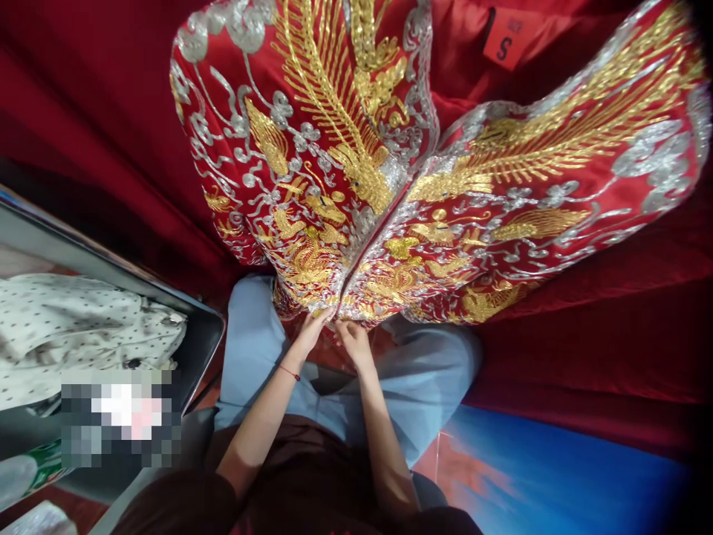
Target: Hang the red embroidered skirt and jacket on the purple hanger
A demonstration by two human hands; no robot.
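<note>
A red jacket (440, 215) thickly embroidered in gold and silver hangs upright in front of me, its two front edges meeting along a slanting line. At the lower end of that line, my left hand (315, 330) grips the hem with its fingers pressed together. Close beside it on the right, my right hand (354, 343) is closed, its curled fingertips at the jacket's lower front edge. What the fingertips pinch, besides the cloth's edge, is too small to tell. Inside the collar shows a red size tag (504, 39) marked S.
Dark red drapes (111, 126) surround the jacket. To the left, a grey chair (203, 349) bears a pale dotted cloth (83, 327) and a blurred-out item. A green-labelled bottle (33, 472) lies at lower left. A blue printed surface (546, 461) spreads at lower right.
</note>
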